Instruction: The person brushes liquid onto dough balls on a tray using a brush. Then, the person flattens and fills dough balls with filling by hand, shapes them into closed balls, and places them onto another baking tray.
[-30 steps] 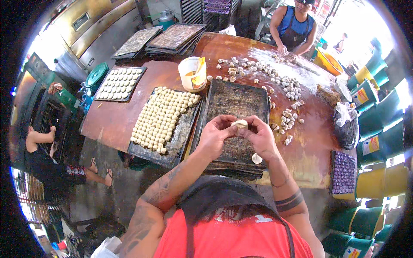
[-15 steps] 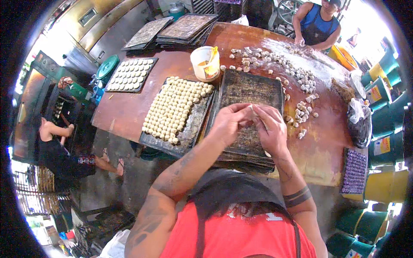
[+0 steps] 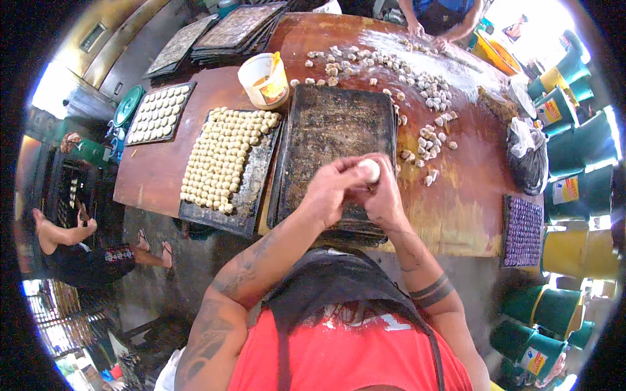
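Between my left hand [image 3: 330,189] and my right hand [image 3: 382,198], a white, rounded dough ball [image 3: 369,171] is gripped, with fingers of both closed around it. They are over a stack of dark, scorched baking trays [image 3: 332,124]. Left of the stack lies a dark tray crowded with small pale dough balls [image 3: 220,163]. Farther left is a tray of spaced dough rounds [image 3: 156,116]. A white bucket [image 3: 261,83] with a yellow utensil stands behind them.
A co-worker's hands [image 3: 441,42] work at a floury patch with scattered brown lumps [image 3: 432,143]. Tray stacks [image 3: 231,32] stand at the back. A purple-filled tray [image 3: 521,228], black bag [image 3: 527,163] and tubs [image 3: 580,189] line the right. Another person [image 3: 68,234] bends by the oven.
The piece in my hands, a white wrap around a brown lump a second ago, now shows as a smooth round ball. My fingers have shifted around it. The view has moved slightly.
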The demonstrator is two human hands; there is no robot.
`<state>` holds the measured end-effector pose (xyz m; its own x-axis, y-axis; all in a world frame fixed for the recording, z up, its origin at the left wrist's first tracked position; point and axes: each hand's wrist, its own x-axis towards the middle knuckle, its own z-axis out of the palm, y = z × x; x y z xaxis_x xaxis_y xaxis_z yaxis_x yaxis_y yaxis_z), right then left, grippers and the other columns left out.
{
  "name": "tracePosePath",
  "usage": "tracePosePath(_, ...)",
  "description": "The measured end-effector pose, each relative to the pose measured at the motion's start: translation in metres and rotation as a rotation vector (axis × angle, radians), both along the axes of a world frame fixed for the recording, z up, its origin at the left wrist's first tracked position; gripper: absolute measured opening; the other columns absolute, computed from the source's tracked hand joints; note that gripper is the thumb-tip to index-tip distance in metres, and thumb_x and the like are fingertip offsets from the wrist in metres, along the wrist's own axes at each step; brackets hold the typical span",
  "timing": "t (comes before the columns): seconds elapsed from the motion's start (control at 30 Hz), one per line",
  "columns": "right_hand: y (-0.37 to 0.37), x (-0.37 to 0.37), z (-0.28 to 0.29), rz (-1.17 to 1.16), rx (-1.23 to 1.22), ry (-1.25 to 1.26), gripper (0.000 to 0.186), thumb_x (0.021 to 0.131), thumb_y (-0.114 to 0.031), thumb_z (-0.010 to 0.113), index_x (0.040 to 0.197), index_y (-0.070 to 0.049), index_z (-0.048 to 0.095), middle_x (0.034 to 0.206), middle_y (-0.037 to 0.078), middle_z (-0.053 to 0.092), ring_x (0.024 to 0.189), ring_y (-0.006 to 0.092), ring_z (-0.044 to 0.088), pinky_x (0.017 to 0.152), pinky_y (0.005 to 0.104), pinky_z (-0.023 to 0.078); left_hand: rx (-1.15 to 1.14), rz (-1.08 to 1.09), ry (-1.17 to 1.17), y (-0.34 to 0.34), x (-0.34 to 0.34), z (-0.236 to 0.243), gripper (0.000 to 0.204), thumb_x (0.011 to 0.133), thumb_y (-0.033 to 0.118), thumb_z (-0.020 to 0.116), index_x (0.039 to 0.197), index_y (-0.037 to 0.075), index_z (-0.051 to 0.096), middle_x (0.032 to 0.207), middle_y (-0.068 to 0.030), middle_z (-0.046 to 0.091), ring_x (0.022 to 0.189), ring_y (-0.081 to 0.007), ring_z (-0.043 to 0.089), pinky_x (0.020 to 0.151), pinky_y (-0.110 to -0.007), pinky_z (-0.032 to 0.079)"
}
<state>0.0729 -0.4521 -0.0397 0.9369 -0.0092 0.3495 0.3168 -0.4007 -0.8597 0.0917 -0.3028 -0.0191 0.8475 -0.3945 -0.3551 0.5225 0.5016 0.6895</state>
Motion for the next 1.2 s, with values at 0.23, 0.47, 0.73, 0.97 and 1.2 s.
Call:
tracePosePath(0.23,-0.064,-0.004,-0.031,-0.126,0.390,0.539,0.031,0.091,-0.013,0.080,0.118,0.002,0.073,0.104,0.012,0.076,0.107,0.0162,0.069,0.093,0.0315,0.056,0.898,-0.173,-0.787,-0.027,-0.023,-0.049,0.071,0.092,0.010,0.071,0.156,-0.003,0.043,0.159,-0.0263,0.046,0.149,-0.0367,0.044,0.124,-0.038,0.034)
tracePosePath(0.47,-0.088,0.006,-0.086,-0.053,-0.625,0.368,0.039,0.091,-0.022,0.075,0.124,-0.002,0.070,0.125,0.016,0.070,0.118,0.0401,0.064,0.100,0.0474,0.050,0.824,-0.025,-0.456,0.001,-0.012,-0.087,0.061,0.096,0.015,0.073,0.150,0.001,0.049,0.143,-0.0185,0.059,0.133,-0.0253,0.056,0.116,-0.039,0.042)
tracePosePath(0.73,-0.068,-0.017,-0.051,0.278,-0.869,0.348,0.050,0.098,-0.035,0.062,0.138,-0.003,0.063,0.139,0.022,0.063,0.130,0.0401,0.057,0.114,0.0505,0.041,0.781,-0.205,-0.149,0.087,-0.049,-0.079,0.035,0.101,0.014,0.069,0.133,0.001,0.062,0.123,-0.0102,0.072,0.119,-0.0200,0.066,0.107,-0.036,0.050)
tracePosePath(0.97,-0.245,0.021,-0.159,-0.260,-1.021,0.179,0.035,0.090,-0.016,0.070,0.123,-0.004,0.070,0.127,0.023,0.067,0.121,0.0412,0.058,0.101,0.0522,0.049,1.861,0.092,-0.518,0.223,-0.045,-0.122,0.017,0.089,0.013,0.071,0.104,0.005,0.072,0.098,-0.0137,0.071,0.096,-0.0366,0.069,0.083,-0.045,0.055)
tracePosePath(1.2,-0.178,0.016,-0.126,-0.302,-0.166,0.411,0.037,0.089,-0.028,0.081,0.114,-0.002,0.072,0.108,0.016,0.072,0.097,0.0291,0.071,0.089,0.0387,0.057,1.839,0.219,-0.736,0.263,-0.028,-0.131,0.016,0.083,0.008,0.070,0.098,0.004,0.076,0.094,-0.0158,0.070,0.092,-0.0375,0.067,0.084,-0.047,0.055)
